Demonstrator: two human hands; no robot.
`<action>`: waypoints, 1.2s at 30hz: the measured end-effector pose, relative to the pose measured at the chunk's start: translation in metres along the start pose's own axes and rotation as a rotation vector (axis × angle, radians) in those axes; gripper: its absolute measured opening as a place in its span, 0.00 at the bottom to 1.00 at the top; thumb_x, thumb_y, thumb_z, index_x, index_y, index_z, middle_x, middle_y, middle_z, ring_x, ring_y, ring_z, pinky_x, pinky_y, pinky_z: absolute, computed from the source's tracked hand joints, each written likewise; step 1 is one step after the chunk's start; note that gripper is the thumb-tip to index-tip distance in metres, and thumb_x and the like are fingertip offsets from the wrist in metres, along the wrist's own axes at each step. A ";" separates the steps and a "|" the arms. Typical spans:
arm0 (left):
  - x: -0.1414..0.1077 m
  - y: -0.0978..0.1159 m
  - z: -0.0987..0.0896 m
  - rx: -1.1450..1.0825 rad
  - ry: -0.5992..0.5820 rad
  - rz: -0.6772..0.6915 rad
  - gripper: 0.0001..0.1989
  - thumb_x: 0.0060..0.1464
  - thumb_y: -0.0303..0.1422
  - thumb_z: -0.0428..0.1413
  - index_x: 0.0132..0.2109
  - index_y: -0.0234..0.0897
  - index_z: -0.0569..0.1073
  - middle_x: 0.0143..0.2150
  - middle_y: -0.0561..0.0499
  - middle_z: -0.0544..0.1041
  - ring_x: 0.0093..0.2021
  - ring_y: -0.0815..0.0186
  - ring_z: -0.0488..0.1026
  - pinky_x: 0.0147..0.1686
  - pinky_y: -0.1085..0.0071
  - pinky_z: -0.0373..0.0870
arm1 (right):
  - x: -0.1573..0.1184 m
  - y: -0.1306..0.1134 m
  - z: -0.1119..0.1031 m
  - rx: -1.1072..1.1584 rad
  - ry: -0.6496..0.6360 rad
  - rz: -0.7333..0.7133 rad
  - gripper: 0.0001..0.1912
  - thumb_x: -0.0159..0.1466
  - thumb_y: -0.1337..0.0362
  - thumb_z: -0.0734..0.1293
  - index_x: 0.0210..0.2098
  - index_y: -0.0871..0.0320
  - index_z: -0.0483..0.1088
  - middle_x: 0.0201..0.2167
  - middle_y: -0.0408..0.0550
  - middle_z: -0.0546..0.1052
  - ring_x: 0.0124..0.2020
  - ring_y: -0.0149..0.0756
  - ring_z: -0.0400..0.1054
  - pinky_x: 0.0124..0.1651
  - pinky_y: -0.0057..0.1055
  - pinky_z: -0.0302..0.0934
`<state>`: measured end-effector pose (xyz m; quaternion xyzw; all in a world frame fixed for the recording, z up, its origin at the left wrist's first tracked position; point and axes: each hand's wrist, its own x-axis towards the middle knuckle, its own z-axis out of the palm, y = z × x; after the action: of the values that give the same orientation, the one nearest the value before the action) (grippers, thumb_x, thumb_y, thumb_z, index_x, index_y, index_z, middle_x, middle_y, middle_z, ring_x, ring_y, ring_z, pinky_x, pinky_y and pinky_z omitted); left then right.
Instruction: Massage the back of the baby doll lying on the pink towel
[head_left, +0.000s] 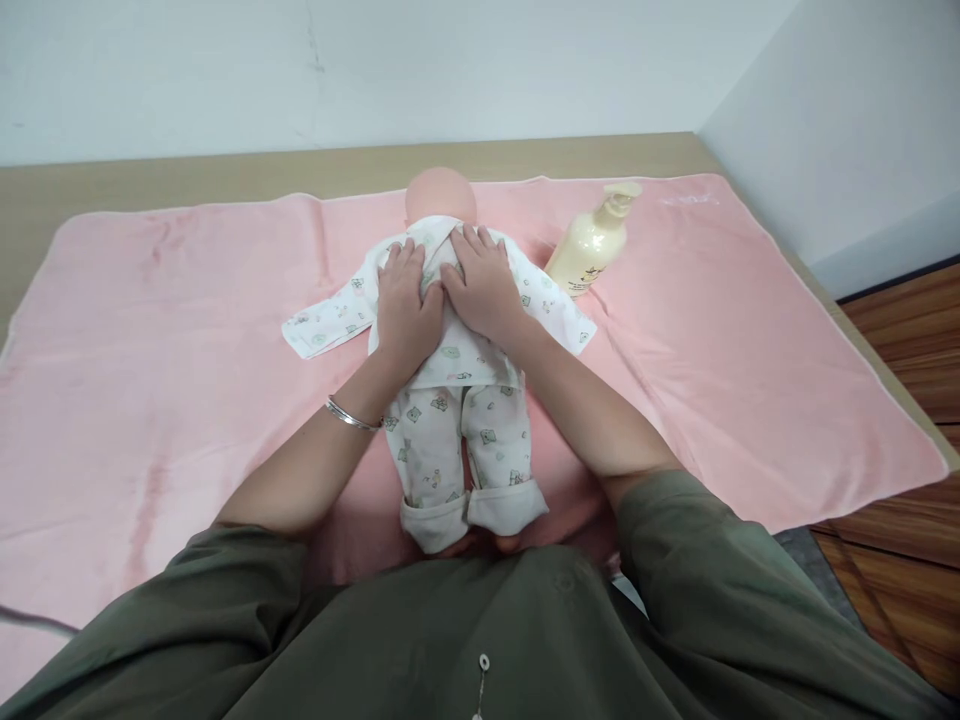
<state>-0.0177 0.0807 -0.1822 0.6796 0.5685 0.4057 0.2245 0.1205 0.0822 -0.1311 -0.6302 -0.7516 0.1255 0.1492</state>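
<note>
Midway along the worktop [337, 168], head toward the far edge and feet toward the near one, a doll [441, 195] lies on a pink blanket [187, 350], apparently front down. It wears a printed white shirt [461, 365] and matching trousers [495, 430] with turned-up cuffs, and its arms reach out toward the left and right edges.

Both of the person's hands rest palm down on the upper back of the shirt. The left hand [409, 305] has its fingers close together and its thumb angled inward; the right hand [484, 285] has its fingers slightly spread, its thumb near the left one. Neither pinches anything; how hard they press, I cannot tell.

Toward the far right corner, a pump bottle [592, 245] appears to stand just beside the doll's right sleeve [559, 305]; whether they touch is unclear. A sideways sweep of the right forearm, or a tug on that sleeve, could knock it over. Uneven pressure could bunch the shirt or push the doll along, since the blanket is loose and creased. Its near right corner reaches past the worktop's edge, so a snag there could drag everything askew. The bracelet [351, 415] on the left wrist might catch the fabric.
</note>
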 end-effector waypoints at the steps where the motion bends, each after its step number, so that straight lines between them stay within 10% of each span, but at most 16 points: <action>1: 0.000 0.002 0.000 0.005 0.003 -0.001 0.30 0.63 0.35 0.52 0.70 0.36 0.67 0.77 0.43 0.61 0.81 0.53 0.48 0.81 0.52 0.41 | 0.002 0.002 0.002 0.012 0.009 -0.001 0.34 0.74 0.62 0.54 0.76 0.67 0.50 0.78 0.54 0.51 0.80 0.53 0.41 0.82 0.57 0.35; 16: 0.006 0.011 -0.008 -0.085 -0.042 -0.090 0.32 0.56 0.25 0.51 0.69 0.35 0.69 0.77 0.46 0.62 0.81 0.57 0.48 0.82 0.58 0.41 | -0.030 -0.024 -0.021 -0.130 -0.185 -0.020 0.35 0.75 0.65 0.54 0.78 0.63 0.43 0.80 0.62 0.41 0.81 0.63 0.34 0.78 0.69 0.41; 21: 0.013 0.002 -0.011 -0.096 -0.044 -0.102 0.30 0.61 0.29 0.49 0.69 0.36 0.68 0.77 0.47 0.61 0.80 0.59 0.49 0.82 0.61 0.42 | -0.048 -0.038 -0.007 -0.162 -0.086 -0.057 0.33 0.73 0.71 0.51 0.77 0.70 0.47 0.79 0.66 0.44 0.81 0.59 0.37 0.80 0.62 0.44; 29: -0.019 0.028 0.003 0.012 -0.040 0.042 0.28 0.64 0.34 0.48 0.69 0.35 0.68 0.77 0.44 0.61 0.81 0.54 0.48 0.82 0.51 0.37 | 0.007 0.013 -0.007 -0.022 -0.018 -0.006 0.32 0.76 0.59 0.53 0.76 0.66 0.51 0.78 0.60 0.51 0.80 0.57 0.41 0.81 0.58 0.39; 36: 0.003 0.009 -0.008 -0.057 -0.044 -0.031 0.28 0.64 0.33 0.47 0.70 0.36 0.68 0.76 0.45 0.63 0.80 0.57 0.52 0.81 0.56 0.44 | -0.030 -0.021 -0.016 -0.107 -0.128 -0.046 0.34 0.75 0.65 0.52 0.76 0.77 0.45 0.78 0.69 0.46 0.81 0.55 0.37 0.83 0.48 0.39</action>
<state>-0.0187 0.0805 -0.1703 0.6728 0.5621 0.4033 0.2622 0.1121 0.0491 -0.1105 -0.6104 -0.7796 0.1215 0.0698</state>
